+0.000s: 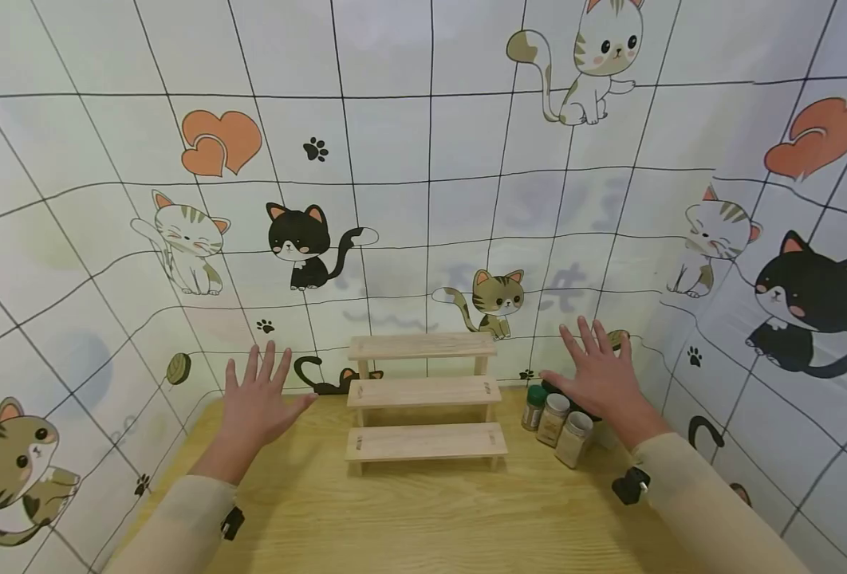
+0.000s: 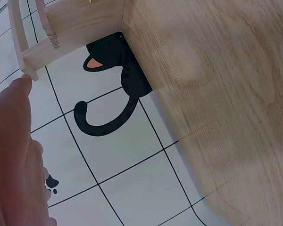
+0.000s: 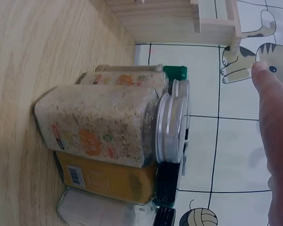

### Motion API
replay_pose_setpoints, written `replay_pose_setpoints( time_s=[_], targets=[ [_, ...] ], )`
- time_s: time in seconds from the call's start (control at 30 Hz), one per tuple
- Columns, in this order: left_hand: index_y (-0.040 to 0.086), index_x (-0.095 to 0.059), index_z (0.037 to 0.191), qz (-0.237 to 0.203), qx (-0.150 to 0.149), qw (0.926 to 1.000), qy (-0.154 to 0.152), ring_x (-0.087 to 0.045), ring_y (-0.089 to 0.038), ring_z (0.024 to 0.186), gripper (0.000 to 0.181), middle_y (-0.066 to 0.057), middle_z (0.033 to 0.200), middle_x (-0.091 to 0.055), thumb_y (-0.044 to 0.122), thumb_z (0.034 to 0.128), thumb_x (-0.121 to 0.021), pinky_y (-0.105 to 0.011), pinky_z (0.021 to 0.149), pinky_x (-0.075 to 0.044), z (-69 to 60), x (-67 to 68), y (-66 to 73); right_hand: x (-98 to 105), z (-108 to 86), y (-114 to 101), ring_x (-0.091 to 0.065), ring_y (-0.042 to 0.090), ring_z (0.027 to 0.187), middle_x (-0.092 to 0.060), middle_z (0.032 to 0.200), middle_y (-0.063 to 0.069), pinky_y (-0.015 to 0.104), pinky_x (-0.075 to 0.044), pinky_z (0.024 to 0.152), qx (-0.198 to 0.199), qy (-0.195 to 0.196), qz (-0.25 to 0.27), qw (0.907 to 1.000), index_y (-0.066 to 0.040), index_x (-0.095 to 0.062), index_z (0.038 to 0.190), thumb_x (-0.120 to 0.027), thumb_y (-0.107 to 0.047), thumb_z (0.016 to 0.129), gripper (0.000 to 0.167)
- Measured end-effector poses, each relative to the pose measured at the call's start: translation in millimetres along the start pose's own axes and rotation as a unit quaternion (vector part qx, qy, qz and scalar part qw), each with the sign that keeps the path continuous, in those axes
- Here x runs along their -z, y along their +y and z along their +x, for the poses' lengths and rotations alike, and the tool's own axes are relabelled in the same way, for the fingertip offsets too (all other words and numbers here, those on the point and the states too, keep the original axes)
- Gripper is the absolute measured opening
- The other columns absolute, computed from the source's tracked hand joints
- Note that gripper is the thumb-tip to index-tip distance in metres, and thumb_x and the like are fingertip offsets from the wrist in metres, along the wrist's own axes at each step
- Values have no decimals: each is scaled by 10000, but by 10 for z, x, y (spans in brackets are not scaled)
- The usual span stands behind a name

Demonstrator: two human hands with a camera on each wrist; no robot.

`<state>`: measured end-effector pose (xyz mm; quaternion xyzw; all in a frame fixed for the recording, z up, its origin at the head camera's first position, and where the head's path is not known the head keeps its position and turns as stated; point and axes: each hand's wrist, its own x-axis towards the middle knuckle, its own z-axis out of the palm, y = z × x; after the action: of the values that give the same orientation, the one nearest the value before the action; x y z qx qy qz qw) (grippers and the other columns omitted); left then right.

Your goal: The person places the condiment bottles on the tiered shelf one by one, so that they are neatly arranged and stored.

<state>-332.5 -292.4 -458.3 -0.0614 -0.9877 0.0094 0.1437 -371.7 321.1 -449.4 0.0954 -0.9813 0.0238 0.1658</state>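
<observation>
Our jars stand grouped near the back right corner of the wooden table, beside the three-tier rack at the middle of its back edge. Our right hand hovers near them, our left hand beyond the rack's left end, both spread wide, holding nothing. We judge this a ready pose; gripping a jar would call for curling fingers round it.

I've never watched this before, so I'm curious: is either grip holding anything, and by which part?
Nothing is held. The left grip and the right grip are both empty, fingers spread; the jars sit near the right one.
</observation>
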Motion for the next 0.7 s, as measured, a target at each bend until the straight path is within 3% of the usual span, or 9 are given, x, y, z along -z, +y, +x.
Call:
replay_pose_setpoints(
  time_s=[0.3, 0.7],
  targets=[
    [83, -205, 1771, -166, -60, 9998, 114, -64, -506, 1673, 1096, -257, 1820, -97, 862, 1028, -410, -776, 1283, -27, -123, -40, 44, 31, -192, -60, -70, 497, 1674, -65, 1832, 235, 801, 18, 1260, 78, 110, 146, 9998, -130, -216, 1779, -536, -828, 1010, 1087],
    [113, -214, 1776, -378, -148, 9989, 223, -142, -498, 1665, 1036, -241, 1822, -107, 778, 1044, -523, -778, 1276, -132, -327, -106, 205, 34, -538, -142, -81, 477, 1681, -121, 1822, 247, 774, -52, 1276, 290, 342, 266, 9986, -107, -233, 1772, -581, -775, 1022, 1062]
  ],
)
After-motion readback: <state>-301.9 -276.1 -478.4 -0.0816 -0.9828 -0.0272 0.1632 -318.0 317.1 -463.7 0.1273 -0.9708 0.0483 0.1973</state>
